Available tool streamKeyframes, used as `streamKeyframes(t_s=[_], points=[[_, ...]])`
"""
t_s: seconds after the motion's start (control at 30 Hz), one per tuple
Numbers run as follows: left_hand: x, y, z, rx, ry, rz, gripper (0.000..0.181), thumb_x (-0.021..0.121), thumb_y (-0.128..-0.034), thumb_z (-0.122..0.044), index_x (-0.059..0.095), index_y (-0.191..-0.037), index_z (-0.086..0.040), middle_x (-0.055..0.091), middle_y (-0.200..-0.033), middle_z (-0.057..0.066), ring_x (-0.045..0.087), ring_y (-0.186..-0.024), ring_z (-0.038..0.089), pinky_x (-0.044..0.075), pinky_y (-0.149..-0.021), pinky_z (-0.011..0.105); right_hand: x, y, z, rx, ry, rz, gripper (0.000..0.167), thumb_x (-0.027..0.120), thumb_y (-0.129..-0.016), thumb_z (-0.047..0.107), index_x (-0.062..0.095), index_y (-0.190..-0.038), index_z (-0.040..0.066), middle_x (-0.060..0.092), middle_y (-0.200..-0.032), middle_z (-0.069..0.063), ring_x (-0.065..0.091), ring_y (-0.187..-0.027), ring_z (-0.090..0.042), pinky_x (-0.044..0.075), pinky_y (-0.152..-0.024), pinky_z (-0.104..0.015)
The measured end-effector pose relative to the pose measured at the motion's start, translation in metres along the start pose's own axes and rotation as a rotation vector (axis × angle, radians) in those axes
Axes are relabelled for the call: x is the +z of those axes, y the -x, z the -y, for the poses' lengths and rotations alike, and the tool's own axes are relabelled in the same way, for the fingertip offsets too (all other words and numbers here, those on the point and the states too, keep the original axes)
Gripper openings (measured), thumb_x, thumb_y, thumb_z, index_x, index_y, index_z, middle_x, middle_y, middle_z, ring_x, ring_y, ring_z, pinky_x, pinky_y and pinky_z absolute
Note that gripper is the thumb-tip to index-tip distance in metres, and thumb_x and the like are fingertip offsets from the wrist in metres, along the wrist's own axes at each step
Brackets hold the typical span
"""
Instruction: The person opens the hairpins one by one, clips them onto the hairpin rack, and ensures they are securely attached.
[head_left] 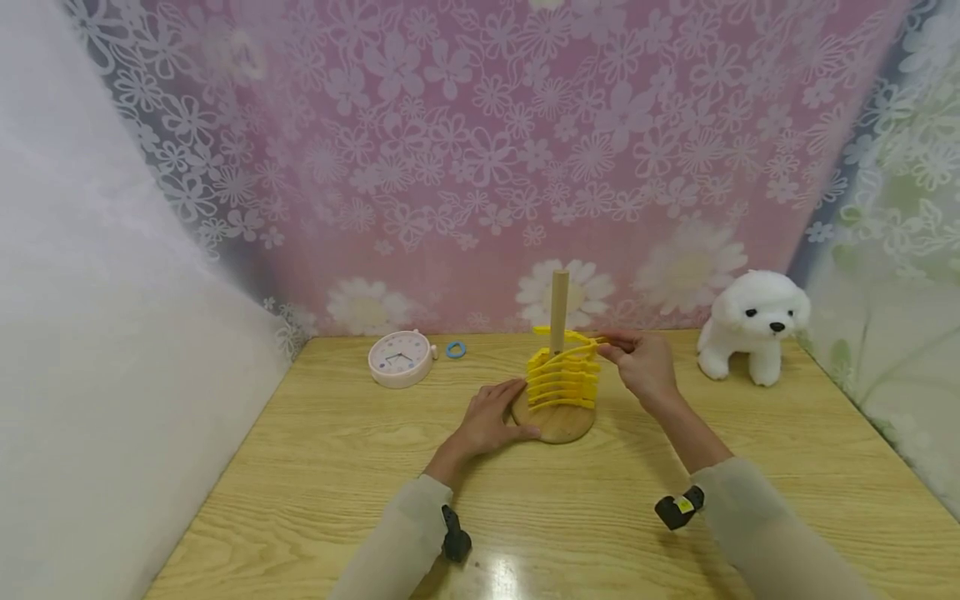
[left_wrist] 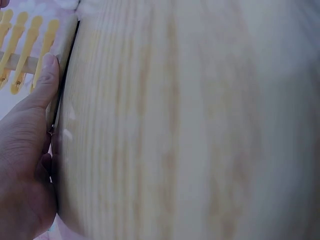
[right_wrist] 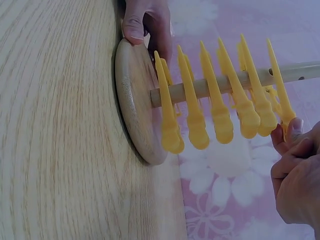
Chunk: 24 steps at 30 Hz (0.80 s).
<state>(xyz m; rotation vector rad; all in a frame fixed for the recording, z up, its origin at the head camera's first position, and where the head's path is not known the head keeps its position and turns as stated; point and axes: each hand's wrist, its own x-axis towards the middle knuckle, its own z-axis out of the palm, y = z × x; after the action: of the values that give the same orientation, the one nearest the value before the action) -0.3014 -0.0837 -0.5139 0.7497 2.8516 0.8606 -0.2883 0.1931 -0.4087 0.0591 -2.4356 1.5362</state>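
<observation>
A wooden stand with a round base (head_left: 558,427) and an upright dowel (head_left: 559,308) stands on the table. Several yellow plastic clothespins (right_wrist: 220,112) are clamped along the dowel, one above another. My left hand (head_left: 489,421) holds the base at its left rim, thumb and fingers spread around the edge. In the left wrist view, the thumb (left_wrist: 47,77) lies on the base. With thumb and fingertips, my right hand (head_left: 647,368) pinches the handle end of the topmost clothespin (right_wrist: 280,82); its arms stand apart on either side of the dowel.
Behind the left hand, a pink alarm clock (head_left: 401,358) lies tilted back, with a small blue ring (head_left: 455,349) beside it. A white plush dog (head_left: 753,325) sits at the back right. Flowered cloth (head_left: 480,167) hangs behind the wooden table (head_left: 315,500).
</observation>
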Motion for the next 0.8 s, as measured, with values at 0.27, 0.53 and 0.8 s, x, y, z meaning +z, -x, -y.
streamKeyframes(t_s=[0.27,0.53,0.8], points=[[-0.0017,0.0013,-0.0020,-0.006,0.002,0.004,0.093,0.072,-0.0916,-0.062,0.030,-0.166,-0.025,0.032,-0.169,-0.004,0.032,-0.148,0.026,0.024,-0.122,0.050,0.0031,0.0004,0.0020,-0.039,0.004,0.034,0.022,0.069,-0.101,0.005,0.077,-0.120,0.000,0.074,-0.116,-0.023,0.071,-0.105,-0.038,0.028,-0.043,-0.027],[-0.0011,0.0012,-0.0022,-0.024,0.001,0.008,0.093,0.071,-0.0912,-0.063,0.030,-0.166,-0.026,0.031,-0.169,-0.005,0.033,-0.147,0.025,0.024,-0.122,0.049,0.0044,-0.0003,0.0003,-0.066,0.010,0.060,0.023,0.069,-0.101,0.007,0.077,-0.121,0.002,0.074,-0.120,-0.023,0.072,-0.107,-0.037,0.051,-0.059,-0.024],[-0.0033,0.0018,-0.0046,-0.028,-0.006,0.010,0.093,0.071,-0.0910,-0.063,0.031,-0.166,-0.026,0.031,-0.169,-0.004,0.033,-0.147,0.025,0.024,-0.122,0.049,0.0034,-0.0001,0.0010,-0.095,0.024,0.087,0.023,0.070,-0.101,0.008,0.077,-0.122,0.002,0.074,-0.119,-0.021,0.074,-0.104,-0.035,0.060,-0.078,-0.029]])
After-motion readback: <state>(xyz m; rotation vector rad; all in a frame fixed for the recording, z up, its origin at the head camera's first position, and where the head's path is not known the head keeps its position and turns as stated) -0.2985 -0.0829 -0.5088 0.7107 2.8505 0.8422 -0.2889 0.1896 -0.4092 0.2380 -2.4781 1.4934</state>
